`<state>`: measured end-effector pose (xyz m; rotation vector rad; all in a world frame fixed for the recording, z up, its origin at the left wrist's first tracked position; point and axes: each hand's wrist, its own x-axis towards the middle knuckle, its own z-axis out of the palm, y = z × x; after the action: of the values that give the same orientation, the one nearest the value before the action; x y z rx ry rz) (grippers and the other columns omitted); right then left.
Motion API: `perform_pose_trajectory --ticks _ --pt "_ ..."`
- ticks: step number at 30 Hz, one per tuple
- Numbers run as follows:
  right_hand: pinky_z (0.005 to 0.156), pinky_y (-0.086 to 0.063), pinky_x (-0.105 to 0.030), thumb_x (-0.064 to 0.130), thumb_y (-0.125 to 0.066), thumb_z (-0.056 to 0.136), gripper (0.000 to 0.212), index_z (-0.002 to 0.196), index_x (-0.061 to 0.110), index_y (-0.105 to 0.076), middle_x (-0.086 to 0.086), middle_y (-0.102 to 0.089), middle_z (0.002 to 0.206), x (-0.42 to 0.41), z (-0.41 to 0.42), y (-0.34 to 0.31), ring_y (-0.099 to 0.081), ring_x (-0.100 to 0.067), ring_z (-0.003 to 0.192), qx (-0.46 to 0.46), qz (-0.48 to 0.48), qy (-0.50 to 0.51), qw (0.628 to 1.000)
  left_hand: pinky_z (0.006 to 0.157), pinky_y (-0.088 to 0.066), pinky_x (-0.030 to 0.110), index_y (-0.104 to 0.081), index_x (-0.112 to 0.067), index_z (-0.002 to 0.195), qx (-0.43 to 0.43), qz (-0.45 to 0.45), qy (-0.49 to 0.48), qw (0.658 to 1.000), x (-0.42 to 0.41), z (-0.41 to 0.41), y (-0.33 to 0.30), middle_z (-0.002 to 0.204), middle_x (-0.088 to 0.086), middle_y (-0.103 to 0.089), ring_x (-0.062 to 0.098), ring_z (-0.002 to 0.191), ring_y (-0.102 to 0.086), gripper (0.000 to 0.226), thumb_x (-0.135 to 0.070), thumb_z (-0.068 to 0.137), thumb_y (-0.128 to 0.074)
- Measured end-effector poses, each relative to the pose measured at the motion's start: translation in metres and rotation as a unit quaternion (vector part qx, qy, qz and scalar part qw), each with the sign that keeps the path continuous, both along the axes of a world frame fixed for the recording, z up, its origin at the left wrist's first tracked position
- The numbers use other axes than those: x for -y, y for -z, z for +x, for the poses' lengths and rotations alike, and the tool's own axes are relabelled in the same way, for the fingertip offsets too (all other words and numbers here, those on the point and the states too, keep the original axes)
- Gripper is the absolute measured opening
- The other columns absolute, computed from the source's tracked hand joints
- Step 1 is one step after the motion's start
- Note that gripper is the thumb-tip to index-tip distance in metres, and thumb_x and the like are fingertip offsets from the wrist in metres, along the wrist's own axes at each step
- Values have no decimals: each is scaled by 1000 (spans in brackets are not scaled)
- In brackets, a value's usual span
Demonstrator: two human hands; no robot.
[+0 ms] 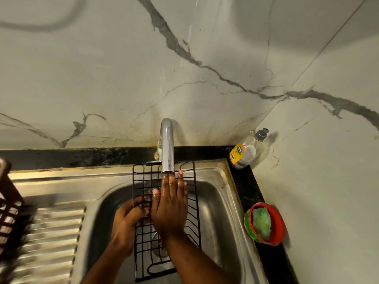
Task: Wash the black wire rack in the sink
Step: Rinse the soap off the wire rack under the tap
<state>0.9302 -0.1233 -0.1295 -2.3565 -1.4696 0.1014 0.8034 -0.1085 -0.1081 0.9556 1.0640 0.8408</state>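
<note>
The near end of the black wire rack (152, 263) lies low in the stainless steel sink (217, 212), over the drain, and the rack slopes up and away until its far end leans on the sink's back rim just under the chrome tap (167, 146). The 2 hands meet at the rack's middle.

The left hand (128, 220) comes in from the left side, its fingers curled round the rack's left edge wire and some of the grid, so it grips and steadies the frame. The right hand (170, 210) lies flat on top of the grid, fingers straight and together, wet and shiny, the tips reaching up just below the spout; it presses and rubs, holding nothing.

The step looks like a hand rinse and rub of the upper grid. Water flow at the spout is hard to make out, though the wet fingers suggest it runs. To do this well, the left grip should stay firm on the edge wire so the tilted rack does not slide down into the basin, while the flat palm works along the wires rather than across them, where fingertips could catch. Turning the rack would bring the near half, well away from the spout, under the water.

Farther right, on the black counter ledge, a red bowl (276, 220) holds a green scrubber (261, 223), which would likely clean the wire crossings better than a bare palm. Beyond it, in the corner, stands a dish soap bottle (244, 153).
</note>
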Motion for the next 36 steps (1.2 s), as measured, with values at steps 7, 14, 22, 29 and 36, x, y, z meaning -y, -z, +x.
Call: perform_pose_trajectory --ticks 7,14,22,29,36 --pt "127 -8 -51 40 -33 108 57 161 30 -16 8 -8 170 -4 3 1 7 -19 157 33 -2 -242 970 79 -59 49 -73 -3 107 5 9 13 1000 -8 -1 -8 100 17 -77 34 95 -72 48 -30 69 -65" --pt "125 -1 -53 47 -27 108 61 162 29 -6 4 0 171 -2 -12 7 13 -27 156 25 -17 -142 989 81 -56 47 -75 -8 100 -7 10 24 1000 -11 2 -9 97 14 -77 32 95 -71 36 -24 71 -62" --pt "126 -6 -51 54 -25 107 64 162 27 -6 3 1 170 0 10 1 11 -18 156 51 -28 -184 981 79 -59 49 -77 -7 93 19 1 -17 1000 -3 0 -14 94 19 -76 34 89 -72 31 -26 72 -64" --pt "126 4 -48 48 -22 108 64 162 24 1 -2 8 170 5 -5 -1 15 -28 156 36 -25 -211 976 72 -56 38 -73 -3 94 -12 6 -2 1000 -10 2 -20 88 12 -76 22 83 -72 42 -33 65 -67" --pt "98 -54 -26 -6 -59 89 38 108 24 -74 6 -72 119 3 6 -37 -63 -12 118 -299 128 -50 944 77 -60 45 -76 -7 97 1 -44 -38 998 1 -5 -11 97 19 -76 35 91 -69 33 -25 72 -63"
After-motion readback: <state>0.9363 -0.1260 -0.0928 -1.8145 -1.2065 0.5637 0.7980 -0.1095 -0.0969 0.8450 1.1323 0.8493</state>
